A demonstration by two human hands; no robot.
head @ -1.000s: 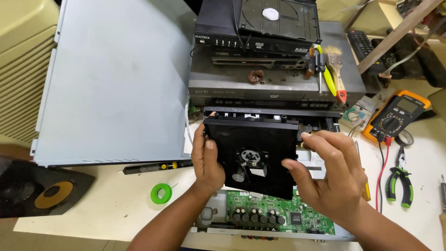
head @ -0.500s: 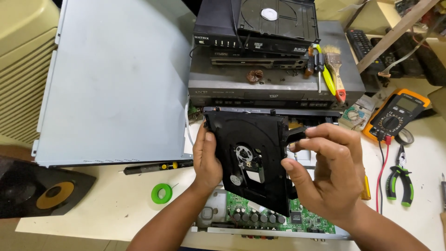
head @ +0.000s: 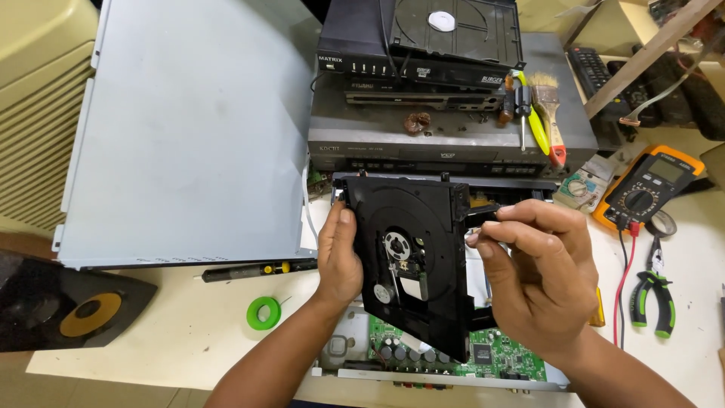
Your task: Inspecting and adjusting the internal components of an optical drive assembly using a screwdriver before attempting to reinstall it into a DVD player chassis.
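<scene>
Black plastic fills my grip: the disc drive mechanism (head: pixel 411 257), lifted and tilted above the open player chassis (head: pixel 355 355) with its green circuit board (head: pixel 491 351). My left hand (head: pixel 340 253) clasps the drive's left edge, thumb lying along its rim. My right hand (head: pixel 540 276) pinches its right edge, fingertips (head: pixel 483 234) closed on a black part jutting out near the top corner. Behind the drive stands a stack of players (head: pixel 445 113). A grey metal cover (head: pixel 189 128) lies to the left, a green tape roll (head: pixel 263 313) near my left wrist, an orange multimeter (head: pixel 649 189) and green-handled pliers (head: pixel 653 298) to the right.
</scene>
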